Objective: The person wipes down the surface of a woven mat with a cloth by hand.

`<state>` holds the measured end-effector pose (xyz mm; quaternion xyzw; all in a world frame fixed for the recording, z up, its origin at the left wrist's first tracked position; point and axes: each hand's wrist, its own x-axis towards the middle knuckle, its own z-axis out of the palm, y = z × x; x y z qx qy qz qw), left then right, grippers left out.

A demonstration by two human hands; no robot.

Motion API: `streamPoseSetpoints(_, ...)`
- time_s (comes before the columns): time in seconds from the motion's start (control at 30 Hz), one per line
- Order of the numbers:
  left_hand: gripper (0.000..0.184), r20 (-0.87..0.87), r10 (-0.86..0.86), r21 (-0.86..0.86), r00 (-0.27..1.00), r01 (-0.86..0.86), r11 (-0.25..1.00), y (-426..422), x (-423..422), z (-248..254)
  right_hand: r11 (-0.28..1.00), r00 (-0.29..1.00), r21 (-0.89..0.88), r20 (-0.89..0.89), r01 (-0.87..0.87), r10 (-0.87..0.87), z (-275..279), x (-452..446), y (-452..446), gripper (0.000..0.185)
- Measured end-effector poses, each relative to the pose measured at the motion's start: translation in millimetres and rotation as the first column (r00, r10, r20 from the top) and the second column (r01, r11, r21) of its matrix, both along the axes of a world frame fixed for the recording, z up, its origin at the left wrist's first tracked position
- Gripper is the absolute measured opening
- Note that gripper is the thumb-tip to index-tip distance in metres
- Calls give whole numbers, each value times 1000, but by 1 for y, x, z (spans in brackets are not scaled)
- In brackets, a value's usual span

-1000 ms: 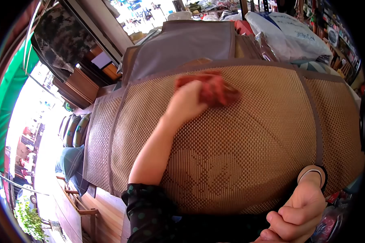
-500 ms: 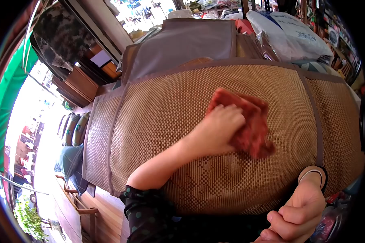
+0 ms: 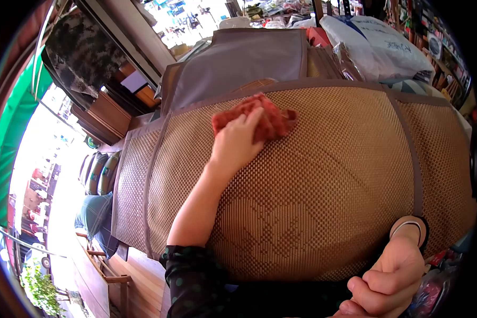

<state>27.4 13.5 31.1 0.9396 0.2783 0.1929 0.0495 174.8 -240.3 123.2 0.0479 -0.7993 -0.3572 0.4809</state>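
My left hand presses a crumpled red cloth onto the woven mat, near its upper edge left of the middle. The fingers are bent over the cloth. The mat is tan with a brown fabric border, and a darker flower-like pattern shows in its lower part. At the lower right, my right hand is curled into a fist close to my body, with a band on its wrist. Nothing is seen in that fist.
A grey-brown folded sheet lies behind the mat. White plastic packages are piled at the back right. To the left stand a wooden bench frame, cushions and a green awning. Shelves of goods line the right.
My left hand has swept the red cloth up and to the left across the mat. My right fist has stayed in place.
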Motion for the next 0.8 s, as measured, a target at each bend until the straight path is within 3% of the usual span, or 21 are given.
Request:
streamPoseSetpoints(0.07,71,-189,-35,2,981,36,999,-37,10,12,1000,1000,2,6,-3,3,-1,0,1,19)
streamPoseSetpoints(0.13,91,-244,-119,68,963,140,988,-76,13,21,1000,1000,-8,23,1,0,-1,0,2,19)
streamPoseSetpoints(0.17,98,-236,-203,52,950,220,974,-88,13,24,1000,1000,-12,24,-1,1,-1,0,2,19)
streamPoseSetpoints(0.23,93,-19,-338,183,941,335,924,-102,19,18,1000,999,-12,30,19,-18,-1,0,1,19)
streamPoseSetpoints(0.27,93,-20,-337,184,941,335,924,-102,23,11,1000,999,-11,29,18,-18,-1,0,1,19)
streamPoseSetpoints(0.33,80,55,-536,97,843,529,843,-98,28,-4,1000,1000,-15,26,15,-15,-1,0,1,19)
streamPoseSetpoints(0.37,80,56,-536,99,843,529,843,-92,28,-8,1000,1000,-14,27,15,-15,-6,3,-6,19)
streamPoseSetpoints(0.43,69,68,-470,-97,880,474,875,-73,28,-2,955,969,-167,73,243,-234,-24,14,-33,13)
streamPoseSetpoints(0.57,57,200,-230,-137,952,260,956,-16,21,-13,870,898,-224,103,440,-428,-28,10,-41,25)
streamPoseSetpoints(0.6,57,216,-185,-122,959,214,969,7,16,-22,965,972,-117,41,233,-230,-11,3,-17,12)
streamPoseSetpoints(0.63,56,232,-140,-108,963,168,980,19,13,-20,1000,1000,4,3,15,-15,-1,-2,-3,19)
streamPoseSetpoints(0.73,56,246,-104,-117,964,136,984,19,6,-20,1000,1000,7,4,11,-11,0,-1,-2,19)
streamPoseSetpoints(0.8,55,244,-250,-53,937,271,961,-7,16,-13,1000,1000,6,3,16,-16,0,-1,-1,18)
